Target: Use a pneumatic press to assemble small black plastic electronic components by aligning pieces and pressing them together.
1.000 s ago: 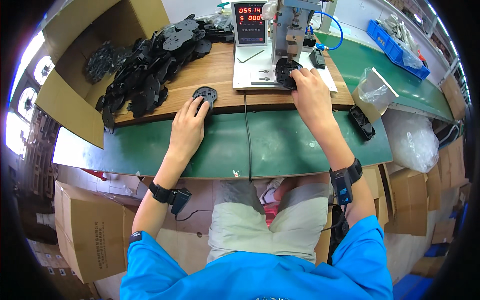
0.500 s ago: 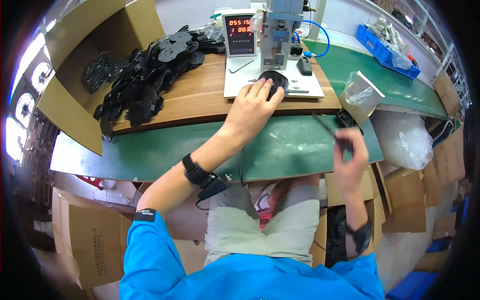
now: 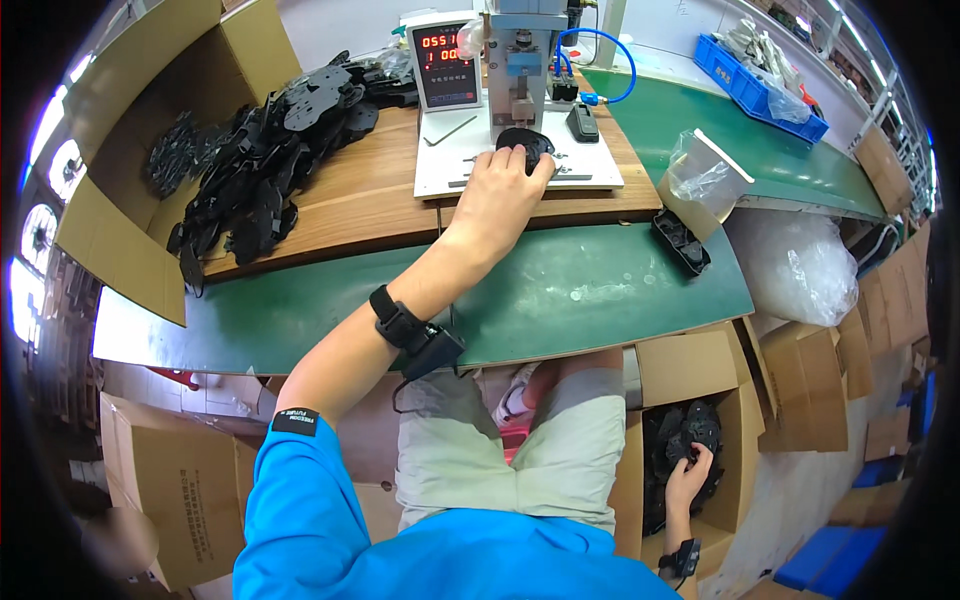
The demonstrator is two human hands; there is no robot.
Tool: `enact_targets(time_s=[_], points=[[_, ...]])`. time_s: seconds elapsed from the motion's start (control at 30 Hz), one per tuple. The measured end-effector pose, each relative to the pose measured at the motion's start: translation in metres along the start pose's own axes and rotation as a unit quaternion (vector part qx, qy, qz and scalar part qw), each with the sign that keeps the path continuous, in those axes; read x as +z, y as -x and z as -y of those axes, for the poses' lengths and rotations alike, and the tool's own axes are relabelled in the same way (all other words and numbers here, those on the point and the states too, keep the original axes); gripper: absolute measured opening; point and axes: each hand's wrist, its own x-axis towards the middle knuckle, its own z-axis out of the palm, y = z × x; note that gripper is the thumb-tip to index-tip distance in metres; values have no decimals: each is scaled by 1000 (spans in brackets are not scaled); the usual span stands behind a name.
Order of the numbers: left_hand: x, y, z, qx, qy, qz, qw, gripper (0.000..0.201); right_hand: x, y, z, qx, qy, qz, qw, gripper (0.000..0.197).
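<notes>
My left hand has its fingers closed around a rounded black plastic part. That part rests on the white base plate of a bench press, just below its metal head. Down at the right, my right hand is inside an open cardboard box. Its fingers curl against a black plastic piece at the top of the box, with more black pieces beneath.
A display unit with red digits stands left of the press. Flat black parts heap beside a large carton. A black tray sits near the green bench's right edge, and a blue crate lies farther back.
My right hand has moved from above the bench's right side down into the cardboard box. My left hand stays on the black part at the press. The whole view has shifted slightly.
</notes>
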Motion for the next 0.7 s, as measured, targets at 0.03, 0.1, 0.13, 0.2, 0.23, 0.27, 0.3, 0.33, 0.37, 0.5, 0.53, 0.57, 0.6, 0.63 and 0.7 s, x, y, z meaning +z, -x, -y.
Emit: enact_targets(time_s=[0.03, 0.1, 0.13, 0.2, 0.23, 0.27, 0.3, 0.33, 0.37, 0.5, 0.53, 0.57, 0.6, 0.63, 0.7], points=[[-1, 1, 0, 1, 0, 0, 1000, 45, 5, 1, -15, 1, 0, 0, 1000, 37], [-4, 5, 0, 35, -15, -25, 999, 45, 14, 2, -41, -47, 75, -42, 995, 45], [-2, 8, 4, 35, -15, -25, 999, 45, 20, 0, -55, -48, 75, -43, 995, 45], [3, 11, 13, 62, -6, -75, 995, 49, 32, -3, -72, -52, 100, -17, 994, 50], [4, 8, 11, 65, -2, -77, 995, 49, 41, -2, -77, -70, 153, -72, 983, 44], [0, 7, 8, 58, 5, -72, 996, 51, 43, -5, -68, -71, 151, -68, 984, 44], [0, 9, 7, 46, 9, -65, 997, 53, 42, -14, -36, -106, 98, -68, 987, 41], [3, 11, 8, 41, 7, -62, 997, 53, 35, -22, 13, -139, 47, -70, 987, 37], [5, 12, 9, 44, 6, -81, 996, 53, 27, -23, 74, -152, -5, -79, 985, 32], [7, 11, 12, 32, 42, -127, 990, 56, 5, -33, 232, -362, -149, -79, 917, 31], [8, 10, 10, 35, 42, -128, 990, 56, 5, -39, 267, -405, -164, -77, 896, 35], [8, 11, 10, 25, 60, -123, 990, 57, 4, -47, 303, -451, -178, -71, 872, 38], [7, 13, 13, 11, 72, -117, 991, 58, 6, -58, 336, -482, -165, -66, 858, 44], [7, 16, 16, 4, 64, -116, 991, 58, 13, -70, 367, -513, -154, -60, 842, 50], [8, 11, 13, 18, 23, -140, 990, 51, 34, -95, 416, -544, -136, -31, 827, 60]])
